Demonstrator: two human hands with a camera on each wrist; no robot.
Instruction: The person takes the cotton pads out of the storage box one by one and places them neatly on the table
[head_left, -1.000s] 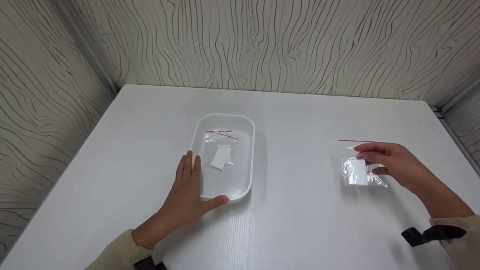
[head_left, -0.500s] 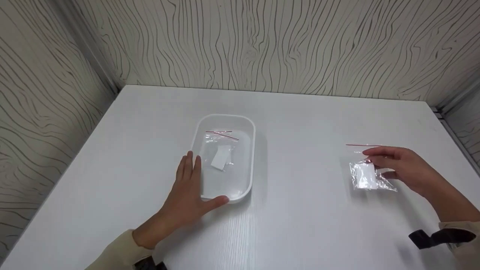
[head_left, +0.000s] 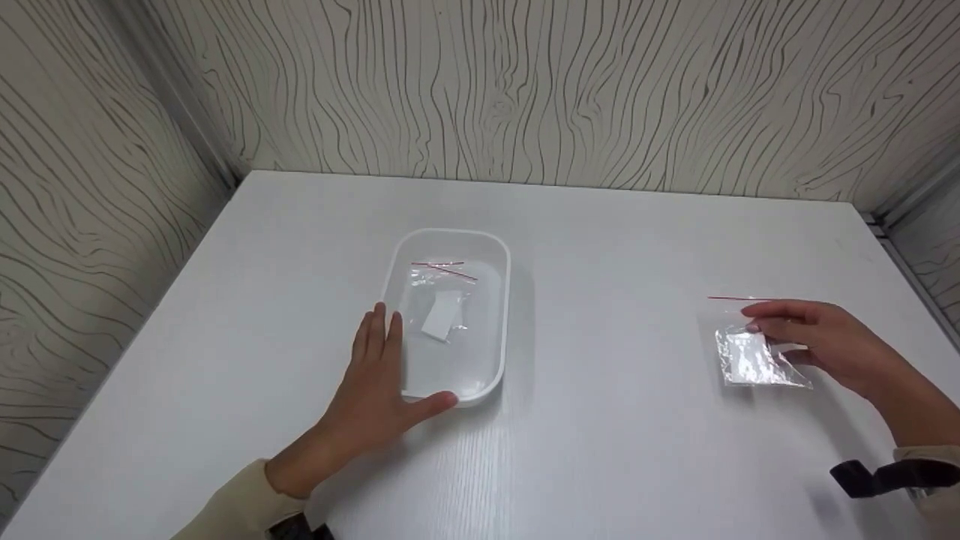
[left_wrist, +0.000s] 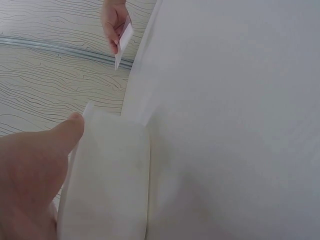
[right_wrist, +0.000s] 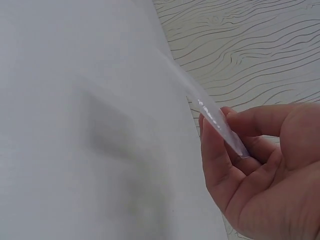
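A white tabletop [head_left: 615,435] with a pale sheen stands before a cream back wall [head_left: 495,90] patterned in wavy dark wood-grain lines, flanked by matching left wall [head_left: 67,225] and right wall [head_left: 937,255], with grey corner strips [head_left: 166,97].

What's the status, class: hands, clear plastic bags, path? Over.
Right hand pinches one red-striped clear bag above white table. Left hand rests against white rectangular plastic tray. No obstruction visible between bag and tray.

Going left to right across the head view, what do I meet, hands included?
Left hand, white tray with two clear zip bags inside, held clear zip bag, right hand.
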